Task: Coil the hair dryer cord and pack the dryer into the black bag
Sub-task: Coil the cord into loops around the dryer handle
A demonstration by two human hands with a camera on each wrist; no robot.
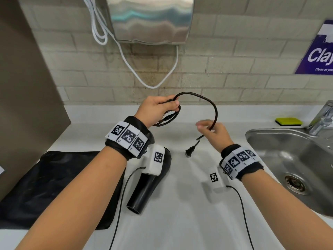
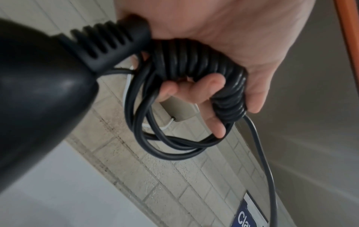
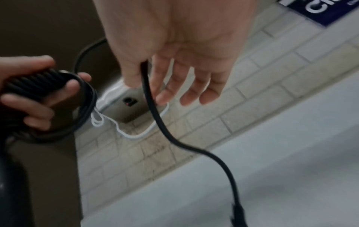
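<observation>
Surroundings: white desk [image 1: 180,222] against a tiled wall.
Steel sink [image 1: 281,159] at right; yellow sponge [image 1: 288,121] behind it; steel wall dryer [image 1: 149,18] at upper centre; purple sign [image 1: 319,55] at upper right.

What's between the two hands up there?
In the head view, a free arc of black cord spans from the left hand, which grips the coils, to the right hand. Below the gap is bare counter.

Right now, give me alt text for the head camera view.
Left hand grips the coiled black cord above a white counter, while the right hand guides the loose end, plug dangling. The hair dryer lies beside a black bag; a steel sink sits right.
</observation>
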